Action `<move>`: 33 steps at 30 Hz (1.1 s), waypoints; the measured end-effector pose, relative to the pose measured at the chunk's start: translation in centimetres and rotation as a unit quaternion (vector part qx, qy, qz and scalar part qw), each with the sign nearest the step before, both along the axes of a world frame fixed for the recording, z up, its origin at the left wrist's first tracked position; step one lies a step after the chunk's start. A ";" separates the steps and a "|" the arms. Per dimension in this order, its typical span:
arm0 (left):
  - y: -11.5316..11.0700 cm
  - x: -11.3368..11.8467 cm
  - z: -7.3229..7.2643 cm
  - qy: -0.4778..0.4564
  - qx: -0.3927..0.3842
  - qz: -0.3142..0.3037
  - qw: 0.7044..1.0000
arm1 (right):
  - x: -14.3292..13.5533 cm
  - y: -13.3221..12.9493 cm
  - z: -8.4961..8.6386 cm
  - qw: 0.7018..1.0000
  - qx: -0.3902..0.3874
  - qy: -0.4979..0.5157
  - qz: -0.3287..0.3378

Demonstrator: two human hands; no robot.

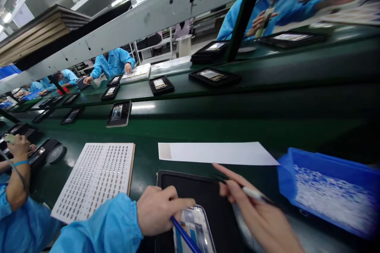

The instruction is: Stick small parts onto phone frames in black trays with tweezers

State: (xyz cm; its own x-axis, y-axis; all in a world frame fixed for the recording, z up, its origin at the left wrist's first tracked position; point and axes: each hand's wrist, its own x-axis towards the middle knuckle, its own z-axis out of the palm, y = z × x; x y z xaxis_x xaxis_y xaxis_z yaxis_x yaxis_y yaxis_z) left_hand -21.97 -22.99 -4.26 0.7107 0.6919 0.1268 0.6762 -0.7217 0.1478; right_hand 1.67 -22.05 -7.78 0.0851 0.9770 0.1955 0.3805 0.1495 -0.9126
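Note:
My left hand (162,209) is closed round a blue pen-like stick (185,234), its fingers at the top edge of an opened phone body (194,225). The phone body lies in a black tray (190,182) in front of me; its lower end runs out of view. My right hand (252,209), somewhat blurred, pinches a slim white-and-dark pen-like tool (252,193) above the tray's right side. Its extended index finger is close to the lower edge of a white paper strip (213,153). Whether that finger touches the strip, I cannot tell.
A blue bin (323,156) of small white pieces stands at the right. On the left lies a white perforated board (97,178) with rows of small parts. Black trays with phone parts (118,112) line the green bench. A co-worker's arm (19,182) is at far left.

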 end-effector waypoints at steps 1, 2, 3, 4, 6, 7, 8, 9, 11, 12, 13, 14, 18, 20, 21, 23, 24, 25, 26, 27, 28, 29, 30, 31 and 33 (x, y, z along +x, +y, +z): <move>0.8 -0.4 0.3 -0.041 -0.001 0.015 0.999 | 0.4 0.6 0.4 0.999 -0.029 0.030 -0.007; 1.8 -1.0 0.6 -0.084 0.000 0.039 0.996 | 0.7 1.3 0.7 0.997 -0.053 0.061 -0.010; 3.1 -1.5 0.7 -0.123 0.001 0.070 0.990 | 0.9 2.0 1.0 0.993 -0.075 0.093 -0.008; 4.5 -2.1 0.7 -0.153 -0.003 0.101 0.983 | 0.9 2.8 1.1 0.988 -0.096 0.124 -0.005; 7.6 -3.1 0.1 -0.163 -0.024 0.152 0.975 | 0.5 4.5 1.3 0.978 -0.128 0.163 -0.007; 9.0 -3.4 -0.3 -0.146 -0.044 0.166 0.974 | 0.1 5.4 1.4 0.975 -0.145 0.167 -0.007; 10.2 -3.6 -0.9 -0.123 -0.068 0.170 0.975 | -0.4 6.3 1.4 0.973 -0.162 0.162 -0.005; 11.3 -3.6 -1.4 -0.096 -0.091 0.166 0.977 | -1.1 7.2 1.5 0.973 -0.177 0.150 -0.003; 12.6 -3.2 -2.4 -0.042 -0.117 0.142 0.982 | -2.4 9.0 1.5 0.972 -0.198 0.123 0.009; 13.0 -2.9 -2.8 -0.016 -0.117 0.131 0.984 | -3.0 9.9 1.5 0.973 -0.203 0.112 0.013; 13.2 -2.5 -3.0 0.011 -0.111 0.122 0.986 | -3.6 10.7 1.5 0.974 -0.203 0.104 0.014; 13.3 -2.2 -3.2 0.039 -0.104 0.116 0.987 | -4.2 11.6 1.3 0.975 -0.201 0.096 0.014; 12.9 -1.7 -3.2 0.128 -0.096 0.095 0.983 | -5.7 14.1 0.4 0.980 -0.186 0.065 0.008; 12.7 -1.7 -3.2 0.143 -0.095 0.087 0.981 | -6.1 14.9 -0.1 0.982 -0.182 0.050 0.010; 12.6 -1.7 -3.2 0.146 -0.094 0.085 0.981 | -6.1 15.1 -0.4 0.982 -0.182 0.042 0.010; 12.6 -1.7 -3.3 0.148 -0.094 0.083 0.981 | -6.2 15.3 -1.0 0.983 -0.184 0.027 0.009; 12.6 -1.7 -3.5 0.147 -0.095 0.082 0.981 | -6.2 15.4 -1.2 0.983 -0.185 0.019 0.007; 12.6 -1.7 -3.6 0.146 -0.095 0.083 0.981 | -6.2 15.4 -1.4 0.983 -0.186 0.011 0.005; 12.7 -1.7 -3.7 0.144 -0.095 0.084 0.981 | -6.1 15.4 -1.5 0.983 -0.186 0.004 0.004; 12.7 -1.7 -3.8 0.142 -0.095 0.085 0.982 | -6.1 15.4 -1.6 0.982 -0.186 -0.003 0.003; 12.7 -1.7 -3.9 0.140 -0.095 0.087 0.982 | -6.2 15.4 -1.6 0.982 -0.186 -0.010 0.003; 12.7 -1.6 -4.0 0.139 -0.095 0.089 0.982 | -6.2 15.4 -1.6 0.982 -0.186 -0.015 0.003; 12.7 -1.6 -4.1 0.138 -0.095 0.090 0.982 | -6.2 15.4 -1.6 0.982 -0.185 -0.020 0.002; 12.7 -1.6 -4.1 0.137 -0.095 0.091 0.982 | -6.2 15.4 -1.6 0.983 -0.184 -0.024 0.001; 12.7 -1.7 -4.1 0.136 -0.096 0.089 0.982 | -6.3 15.5 -1.7 0.983 -0.181 -0.031 -0.003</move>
